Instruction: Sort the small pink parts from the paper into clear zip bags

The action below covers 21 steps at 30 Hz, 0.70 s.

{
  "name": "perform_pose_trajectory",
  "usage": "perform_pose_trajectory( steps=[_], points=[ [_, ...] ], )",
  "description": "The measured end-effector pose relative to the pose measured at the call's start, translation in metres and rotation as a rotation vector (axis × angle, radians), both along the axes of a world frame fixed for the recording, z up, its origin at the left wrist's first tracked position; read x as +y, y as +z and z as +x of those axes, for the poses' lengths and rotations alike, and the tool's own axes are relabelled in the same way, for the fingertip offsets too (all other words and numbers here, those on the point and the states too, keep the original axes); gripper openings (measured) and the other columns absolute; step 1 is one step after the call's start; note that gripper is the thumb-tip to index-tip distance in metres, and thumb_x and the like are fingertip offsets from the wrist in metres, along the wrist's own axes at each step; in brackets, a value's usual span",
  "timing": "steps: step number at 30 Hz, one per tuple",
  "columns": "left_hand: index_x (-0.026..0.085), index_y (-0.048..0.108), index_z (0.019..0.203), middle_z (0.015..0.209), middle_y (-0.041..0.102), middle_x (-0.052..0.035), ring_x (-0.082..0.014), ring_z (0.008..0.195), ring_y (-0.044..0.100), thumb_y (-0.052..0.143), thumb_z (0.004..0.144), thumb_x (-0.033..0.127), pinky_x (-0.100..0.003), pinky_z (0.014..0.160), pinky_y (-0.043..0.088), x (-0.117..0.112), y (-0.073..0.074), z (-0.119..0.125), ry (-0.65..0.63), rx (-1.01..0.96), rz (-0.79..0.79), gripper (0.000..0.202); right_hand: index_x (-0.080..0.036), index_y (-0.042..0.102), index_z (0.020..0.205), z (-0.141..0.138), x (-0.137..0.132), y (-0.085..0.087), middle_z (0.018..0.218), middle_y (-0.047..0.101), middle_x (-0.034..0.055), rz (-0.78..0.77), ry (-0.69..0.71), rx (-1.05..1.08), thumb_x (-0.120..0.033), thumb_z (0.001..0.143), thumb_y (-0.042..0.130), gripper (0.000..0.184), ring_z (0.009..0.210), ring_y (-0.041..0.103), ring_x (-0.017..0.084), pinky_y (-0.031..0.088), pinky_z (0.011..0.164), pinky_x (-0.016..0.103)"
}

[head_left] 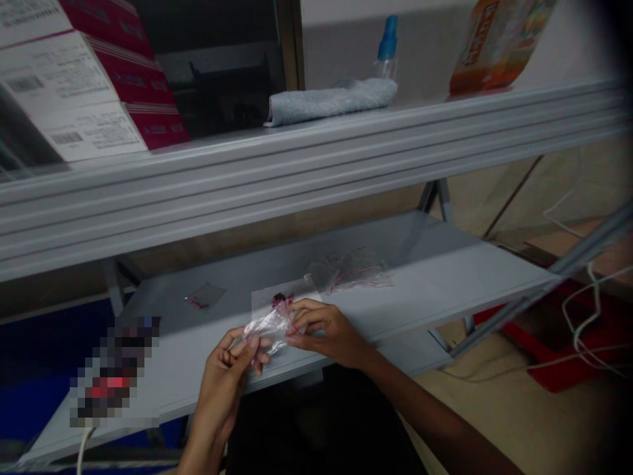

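While the left hand pinches a crinkled clear bag, the right hand grips its reddish edge.

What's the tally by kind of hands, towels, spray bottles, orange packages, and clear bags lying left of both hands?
Left hand and right hand: 2
Towel: 1
Spray bottle: 1
Orange package: 1
Clear bag left of both: 1
Total: 6

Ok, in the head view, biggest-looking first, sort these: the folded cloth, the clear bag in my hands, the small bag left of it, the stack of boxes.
1. Stack of boxes
2. Folded cloth and clear bag: too close to rank, as the bag is partly hidden
3. Small bag
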State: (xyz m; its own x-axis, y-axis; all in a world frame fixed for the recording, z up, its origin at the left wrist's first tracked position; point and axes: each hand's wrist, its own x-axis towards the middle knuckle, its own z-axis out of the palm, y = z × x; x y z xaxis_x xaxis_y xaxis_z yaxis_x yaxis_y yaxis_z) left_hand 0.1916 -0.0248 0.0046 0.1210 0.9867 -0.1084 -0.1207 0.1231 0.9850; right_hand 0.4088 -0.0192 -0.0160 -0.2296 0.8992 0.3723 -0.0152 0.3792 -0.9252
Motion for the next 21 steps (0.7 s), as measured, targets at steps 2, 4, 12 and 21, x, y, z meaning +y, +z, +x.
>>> perform_pose_trajectory(
  steps=[2,4,12,21],
  points=[
    [0.015,0.059,0.100,0.068,0.070,-0.0010,-0.0100,0.054,0.061,0.081,0.073,0.034,-0.020,0.055,0.047,0.007,-0.002,-0.002,0.013,0.085,0.070,0.040,-0.019,0.067,0.099,0.000,0.009,-0.004,0.113,0.065,0.0089,-0.063,-0.019,0.068,-0.038,0.076,0.078,0.031,0.094,0.064,0.018,0.052,0.066,0.025],
    [0.016,0.057,0.103,0.062,0.067,0.0018,-0.0109,0.049,0.059,0.080,0.073,0.038,-0.020,0.049,0.045,0.017,-0.005,-0.001,0.013,0.157,0.136,0.043,-0.020,0.059,0.117,0.003,0.023,-0.006,0.108,0.066,0.0073,-0.073,-0.046,0.086,-0.035,0.075,0.079,0.049,0.083,0.062,0.014,0.049,0.063,0.022],
    [0.013,0.059,0.113,0.070,0.062,0.0015,-0.0116,0.050,0.056,0.072,0.077,0.043,-0.021,0.045,0.041,0.065,-0.006,0.005,0.078,0.404,0.307,0.048,-0.022,0.068,0.115,0.012,0.106,-0.011,0.093,0.065,0.0023,-0.083,0.111,-0.193,-0.026,0.074,0.076,0.042,0.070,0.058,0.011,0.043,0.055,0.019],
    [0.012,0.060,0.124,0.089,0.071,-0.0087,-0.0185,0.062,0.066,0.067,0.082,0.046,-0.029,0.061,0.050,0.081,-0.003,0.003,0.129,0.678,0.436,0.055,-0.014,0.065,0.110,0.015,0.132,-0.027,0.071,0.061,-0.0012,-0.246,0.247,0.084,-0.031,0.078,0.073,0.037,0.043,0.045,0.005,0.029,0.038,0.018]
  ],
)
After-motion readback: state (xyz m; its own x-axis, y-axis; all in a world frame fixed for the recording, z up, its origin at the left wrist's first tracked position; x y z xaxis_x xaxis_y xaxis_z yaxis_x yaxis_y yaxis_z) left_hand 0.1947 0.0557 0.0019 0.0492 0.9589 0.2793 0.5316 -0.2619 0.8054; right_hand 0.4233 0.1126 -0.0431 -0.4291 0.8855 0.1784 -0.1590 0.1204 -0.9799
